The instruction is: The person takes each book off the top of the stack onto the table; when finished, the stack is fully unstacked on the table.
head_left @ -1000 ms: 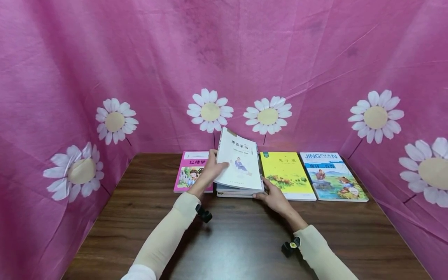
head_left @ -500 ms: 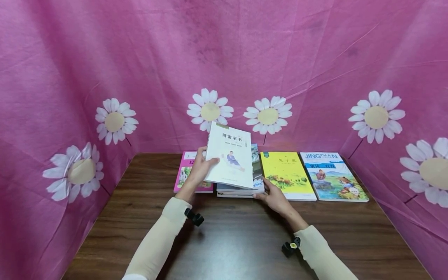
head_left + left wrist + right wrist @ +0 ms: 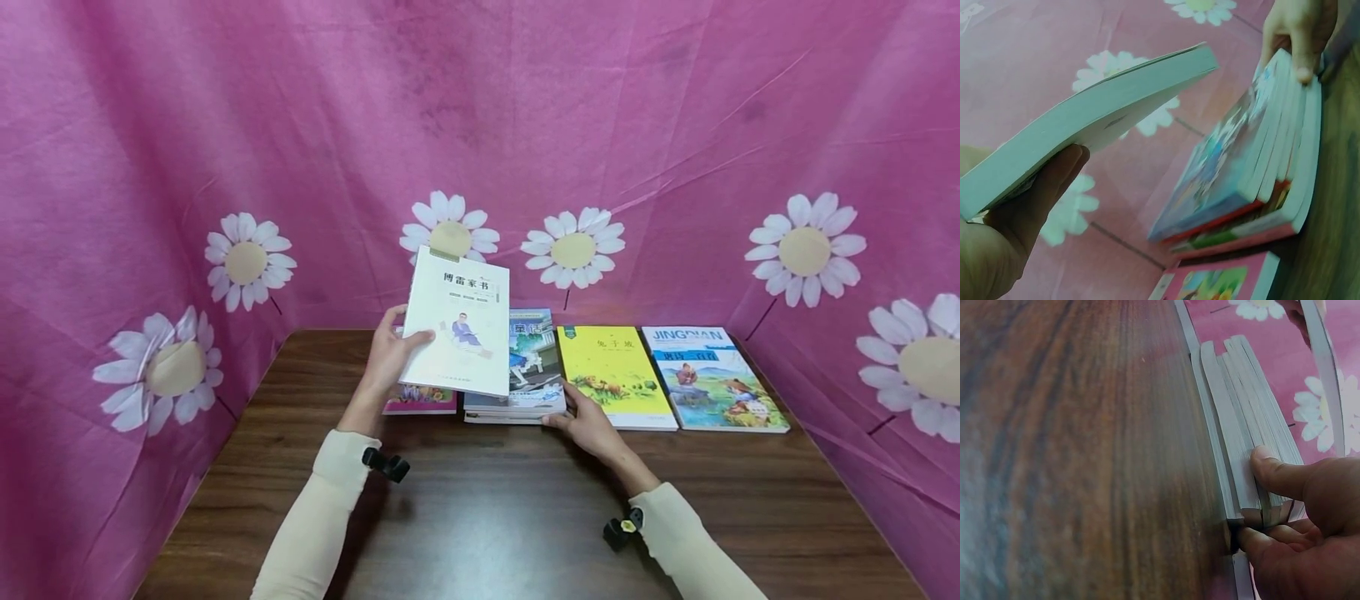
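One white book (image 3: 465, 325), clamped in left fingers (image 3: 1054, 178), hangs above-left of the stack (image 3: 528, 393) that pinching right fingers (image 3: 1282, 478) should steady.

Left fingers (image 3: 392, 318) grip high, right fingers (image 3: 1263, 550) grip lower.

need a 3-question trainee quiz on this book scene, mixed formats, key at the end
1. Multiple choice. The cover of the book in the left hand is mainly: A) red B) white C) black

2. True or false. The right hand is touching the book stack.

3. Fill in. In the head view, the ____ book lies between the stack and the JINGDIAN book.

Key:
1. B, the white book.
2. True; its thumb presses the stack's page edges.
3. Yellow; the yellow book lies there.
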### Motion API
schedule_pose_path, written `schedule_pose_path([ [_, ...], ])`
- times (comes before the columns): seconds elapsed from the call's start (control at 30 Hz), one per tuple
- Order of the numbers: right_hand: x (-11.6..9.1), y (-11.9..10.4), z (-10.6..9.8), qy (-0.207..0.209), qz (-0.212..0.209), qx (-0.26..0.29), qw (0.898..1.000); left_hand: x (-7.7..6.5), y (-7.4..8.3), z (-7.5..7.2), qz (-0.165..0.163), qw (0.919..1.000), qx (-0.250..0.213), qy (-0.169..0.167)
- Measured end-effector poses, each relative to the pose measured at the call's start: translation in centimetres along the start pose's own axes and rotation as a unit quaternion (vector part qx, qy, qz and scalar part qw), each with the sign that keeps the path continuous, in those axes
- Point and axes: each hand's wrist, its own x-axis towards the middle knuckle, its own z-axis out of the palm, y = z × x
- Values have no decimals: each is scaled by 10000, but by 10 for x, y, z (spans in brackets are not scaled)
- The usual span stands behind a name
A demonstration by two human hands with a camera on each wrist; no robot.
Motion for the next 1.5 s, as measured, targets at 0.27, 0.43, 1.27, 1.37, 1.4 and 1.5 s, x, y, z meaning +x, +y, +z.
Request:
schedule_pose_path([
  [0.27,0,0,-1,-1,111,-34,9999,0,8,-27,80,9993,0,370],
  [0.43,0,1,-1,-60,168,-45,9998,1,10,-45,36,9981,-49,608],
  [1.27,1,1,-1,-3,178,-146,9997,-11,9,-151,-584,9876,647,1307],
  [1.37,1,2,-1,-7,183,-143,9997,-11,8,-164,-680,9853,786,1357],
  [1.4,1,2,-1,-5,173,-143,9997,-12,7,-168,-701,9849,797,1368],
  [1.5,1,3,-1,-3,122,-166,9998,-12,6,-179,-747,9846,765,1385],
])
